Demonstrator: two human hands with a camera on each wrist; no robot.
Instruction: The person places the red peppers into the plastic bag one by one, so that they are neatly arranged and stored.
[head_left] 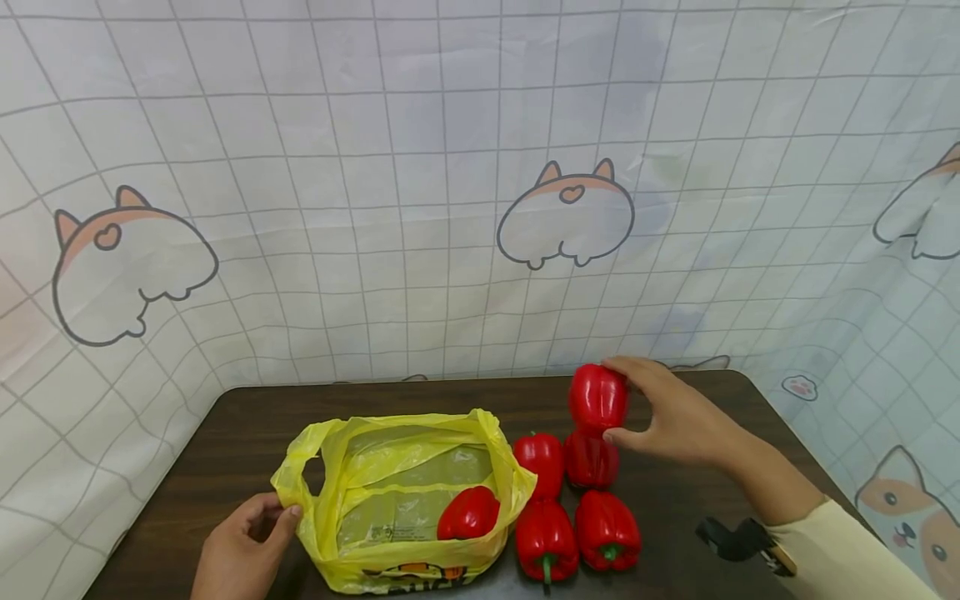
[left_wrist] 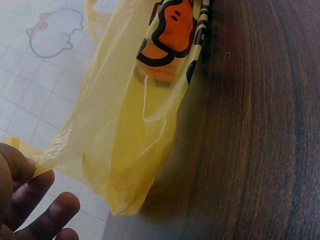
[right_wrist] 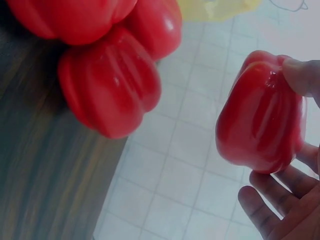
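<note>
My left hand [head_left: 243, 546] pinches the left edge of a yellow plastic bag [head_left: 330, 542] between thumb and forefinger, as the left wrist view shows up close. The bag lies with its mouth spread, and one red bell pepper [head_left: 468, 514] is inside it at the right. On the other side, my right hand [head_left: 667, 412] grips another red bell pepper [right_wrist: 262, 117] between thumb and fingers. That pepper is lifted off the dark table, behind the group of several bell peppers [head_left: 546, 542] standing just right of the bag.
The dark wooden table [head_left: 247, 442] ends at a white grid-patterned cloth [head_left: 420, 317] hanging behind and at the sides. A black strap-like object [head_left: 731, 540] shows by the right sleeve [head_left: 847, 550].
</note>
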